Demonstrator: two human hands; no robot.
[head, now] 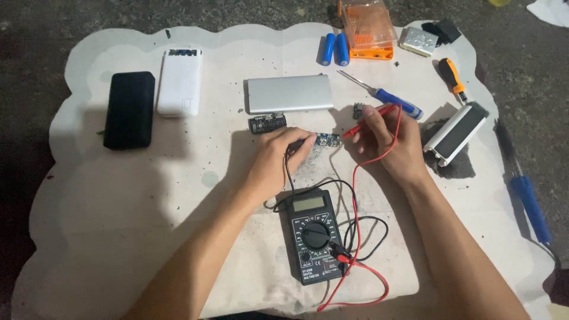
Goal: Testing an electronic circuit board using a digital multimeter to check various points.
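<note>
Left hand (277, 159) pinching black probe against small blue circuit board (327, 140); right hand (388, 142) gripping red probe (368, 120) just beside it. Black digital multimeter (314, 236) near front edge of scalloped white mat (118, 201), leads looping around.

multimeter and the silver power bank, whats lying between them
In the head view, between the multimeter and the silver power bank lie the left hand and a small blue circuit board.

Makeshift electronics repair spot: multimeter (314, 236), screwdrivers (384, 95), power banks (290, 93) on floor mat (136, 195).
</note>
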